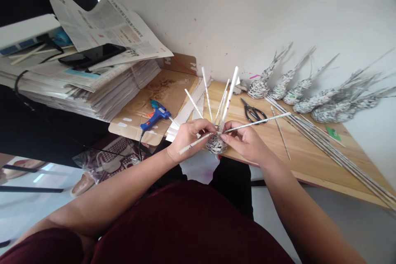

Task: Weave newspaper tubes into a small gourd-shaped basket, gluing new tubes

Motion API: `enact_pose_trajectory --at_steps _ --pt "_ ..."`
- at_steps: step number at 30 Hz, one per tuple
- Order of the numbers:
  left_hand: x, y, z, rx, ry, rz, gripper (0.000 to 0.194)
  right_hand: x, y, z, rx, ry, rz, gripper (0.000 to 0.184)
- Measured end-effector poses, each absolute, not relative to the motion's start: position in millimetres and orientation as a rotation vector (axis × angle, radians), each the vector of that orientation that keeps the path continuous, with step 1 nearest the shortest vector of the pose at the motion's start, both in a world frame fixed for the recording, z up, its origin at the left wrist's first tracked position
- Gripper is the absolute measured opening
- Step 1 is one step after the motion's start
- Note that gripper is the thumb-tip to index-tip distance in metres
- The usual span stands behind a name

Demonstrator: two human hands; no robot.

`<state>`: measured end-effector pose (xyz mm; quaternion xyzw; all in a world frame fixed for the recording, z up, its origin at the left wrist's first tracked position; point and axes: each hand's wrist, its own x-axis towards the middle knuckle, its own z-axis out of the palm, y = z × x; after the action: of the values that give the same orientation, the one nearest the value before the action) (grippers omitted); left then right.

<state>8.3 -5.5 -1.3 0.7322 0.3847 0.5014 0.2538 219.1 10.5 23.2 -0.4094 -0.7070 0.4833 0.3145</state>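
A small round basket woven from rolled newspaper (216, 145) sits at the table's front edge between my hands. Several paper sticks rise from its top, among them a thick white one (229, 95). My left hand (192, 134) pinches at the basket's rim, where a paper strip (194, 143) slants down across the fingers. From the other side my right hand (244, 140) is closed on a thin paper stick (260, 122) that points out to the right. Fingertips of both hands nearly meet over the basket's neck, hiding part of the weave.
Black-handled scissors (254, 113) lie just beyond my right hand. A blue glue gun (155, 116) rests on cardboard at left, before a newspaper stack (123, 90) topped by a phone (93, 55). Several woven paper pieces (259, 86) line the wall; long paper sticks (328, 148) lie at right.
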Motion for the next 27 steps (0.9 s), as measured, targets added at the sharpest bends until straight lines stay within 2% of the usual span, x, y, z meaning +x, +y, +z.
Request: enact_pose_trajectory --at_steps 3,8,13,23,27 --pt "7 -6 -3 2.06 1.022 1.379 0.008 215 10 19 -1.155 -1.838 1.182 0.022" --pt "1 -7 -4 2.178 1.006 1.358 0.002 206 8 13 -1.165 -1.746 1.177 0.018" --pt "-6 -2 -6 2.411 0.943 1.345 0.013 204 7 16 -1.155 -1.765 1.173 0.015" --pt "-8 -6 -7 2.501 0.913 1.361 0.017 202 7 3 -1.129 -1.672 1.174 0.013" --pt "-4 -5 -7 2.399 0.994 1.356 0.011 199 3 5 -1.129 -1.786 0.979 0.007"
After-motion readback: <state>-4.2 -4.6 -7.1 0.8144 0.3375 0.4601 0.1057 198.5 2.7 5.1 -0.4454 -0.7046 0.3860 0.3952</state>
